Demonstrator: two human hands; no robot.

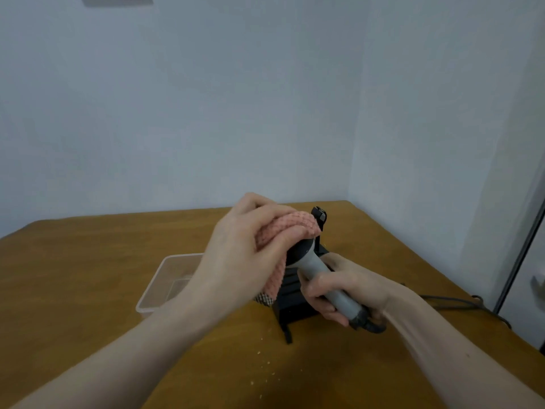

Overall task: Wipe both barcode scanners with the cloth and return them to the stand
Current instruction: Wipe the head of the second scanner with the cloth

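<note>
Scanner, grey plastic barcode type with dark head [317,268], held above the black stand [290,302]; long axis tilts up-left. Right hand [343,286] fingers wrap its handle. Left hand [244,246] presses a pink waffle-weave cloth [290,224] over the head, fingers curled.

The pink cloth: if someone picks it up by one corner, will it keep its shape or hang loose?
Probably it hangs loose: the cloth folds over the scanner head and droops below the left hand. It looks light and its knobbly weave should grip, not slip.
</note>
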